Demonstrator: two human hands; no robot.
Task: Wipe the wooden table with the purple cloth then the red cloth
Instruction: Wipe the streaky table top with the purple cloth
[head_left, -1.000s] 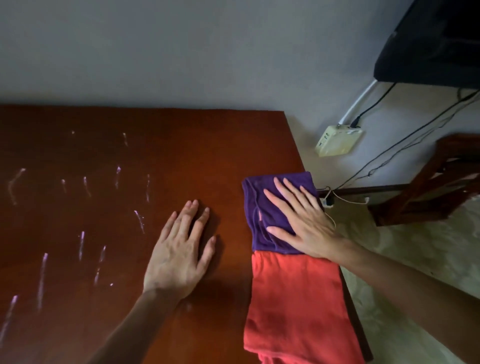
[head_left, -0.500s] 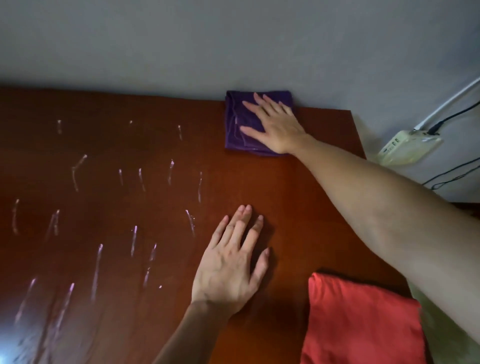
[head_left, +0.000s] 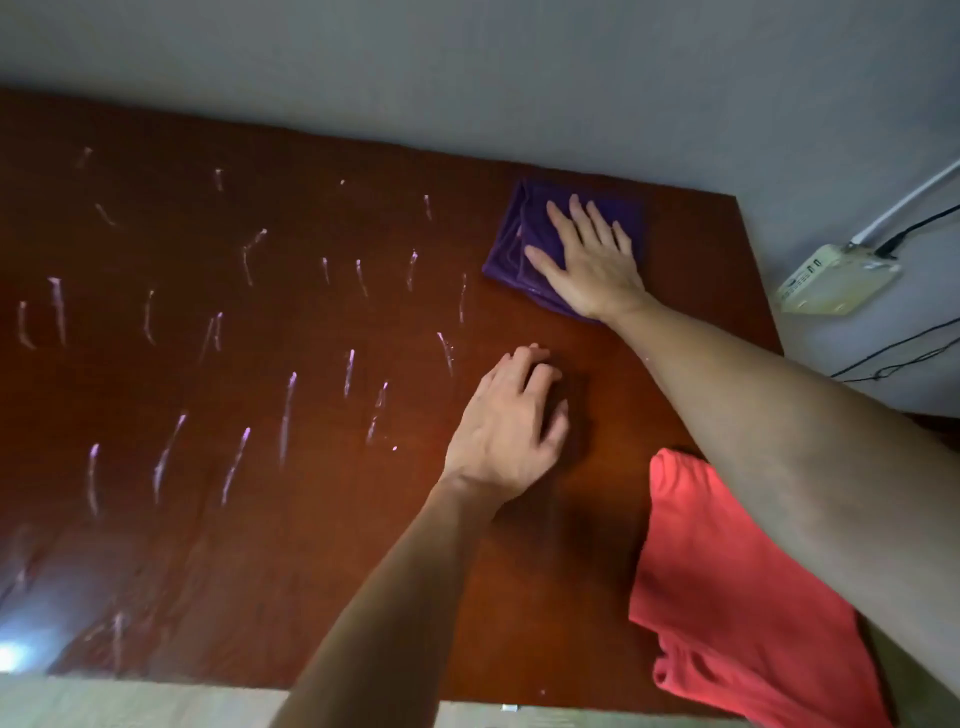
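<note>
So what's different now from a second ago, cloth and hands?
The right hand, flat on the purple cloth, slid it off the red cloth to the table's far edge by the wall; now it sits slightly back from that edge. The left hand, flat before, has curled its fingers. The red cloth lies where it was, and the white streaks on the wooden table remain unwiped.

Plain grey wall (head_left: 467, 67) across far side, dim light. Cream rectangular power strip (head_left: 836, 280) at right against wall, white conduit (head_left: 904, 200) and black cables (head_left: 893, 358) trailing from it. Pale floor strip (head_left: 130, 701) along near edge. Bright glare spot (head_left: 13, 657) near left.
</note>
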